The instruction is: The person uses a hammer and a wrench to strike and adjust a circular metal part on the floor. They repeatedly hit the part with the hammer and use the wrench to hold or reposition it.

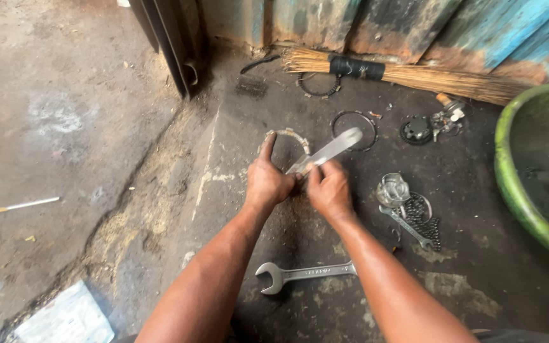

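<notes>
My left hand [267, 181] grips a round friction plate ring [285, 134] that stands on edge on the dark floor, thumb raised along its left side. My right hand [329, 189] holds a flat metal blade [330, 150] by its lower end; the blade slants up to the right and lies against the ring's right edge. Both hands meet just below the ring.
An open-end wrench [300, 274] lies on the floor below my arms. A smaller wrench [408, 227], a chain [428, 221] and a metal part [393, 189] sit to the right. Two rings [353, 118], a broom [401, 73] and a green basin [516, 184] lie beyond.
</notes>
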The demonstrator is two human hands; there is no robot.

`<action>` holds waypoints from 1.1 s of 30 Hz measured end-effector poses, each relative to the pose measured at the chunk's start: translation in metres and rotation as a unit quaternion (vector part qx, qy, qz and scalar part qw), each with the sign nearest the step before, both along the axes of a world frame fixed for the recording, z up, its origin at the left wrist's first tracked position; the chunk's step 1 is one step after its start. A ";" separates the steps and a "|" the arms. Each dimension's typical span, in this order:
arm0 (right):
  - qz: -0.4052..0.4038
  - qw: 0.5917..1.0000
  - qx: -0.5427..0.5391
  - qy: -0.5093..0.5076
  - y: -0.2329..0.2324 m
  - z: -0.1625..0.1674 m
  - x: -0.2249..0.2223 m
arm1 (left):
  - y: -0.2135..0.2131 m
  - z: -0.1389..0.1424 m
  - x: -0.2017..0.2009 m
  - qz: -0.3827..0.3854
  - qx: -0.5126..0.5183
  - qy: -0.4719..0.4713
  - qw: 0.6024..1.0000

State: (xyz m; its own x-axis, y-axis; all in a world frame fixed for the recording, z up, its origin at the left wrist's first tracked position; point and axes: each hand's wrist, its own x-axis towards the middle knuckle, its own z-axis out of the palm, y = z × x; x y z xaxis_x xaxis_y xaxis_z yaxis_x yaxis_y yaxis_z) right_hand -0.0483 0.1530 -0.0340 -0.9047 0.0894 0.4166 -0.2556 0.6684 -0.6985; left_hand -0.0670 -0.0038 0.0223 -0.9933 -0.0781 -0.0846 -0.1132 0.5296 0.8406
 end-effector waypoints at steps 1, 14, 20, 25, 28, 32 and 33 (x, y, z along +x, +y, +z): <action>-0.035 0.999 -0.003 -0.017 0.000 -0.002 -0.001 | 0.000 0.001 0.000 -0.001 0.000 0.017 1.000; 0.030 0.999 -0.015 -0.037 0.002 -0.004 -0.001 | 0.003 -0.002 -0.002 -0.011 -0.008 -0.047 0.999; 0.019 0.998 -0.036 -0.056 0.000 0.000 -0.003 | 0.000 -0.003 -0.002 -0.005 0.011 -0.085 0.996; -0.070 0.982 -0.082 -0.157 -0.001 0.004 -0.003 | 0.001 -0.007 -0.004 0.002 -0.004 -0.044 0.999; -0.002 0.997 -0.037 -0.074 0.000 0.005 0.001 | 0.001 -0.011 -0.004 0.007 0.018 -0.052 0.998; -0.027 0.995 -0.074 -0.059 -0.003 0.003 0.007 | 0.003 -0.012 -0.003 0.006 0.022 -0.054 0.998; 0.009 0.996 -0.056 -0.063 -0.001 0.003 0.008 | 0.004 -0.011 -0.004 0.007 0.018 -0.092 0.996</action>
State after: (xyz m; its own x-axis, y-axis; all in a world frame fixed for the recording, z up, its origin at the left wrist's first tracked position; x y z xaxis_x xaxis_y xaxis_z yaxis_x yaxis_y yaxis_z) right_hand -0.0404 0.1515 -0.0308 -0.9509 0.1119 0.2885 -0.1728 0.5813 -0.7951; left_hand -0.0712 0.0004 0.0110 -0.9594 -0.0856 -0.2688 -0.2750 0.4960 0.8236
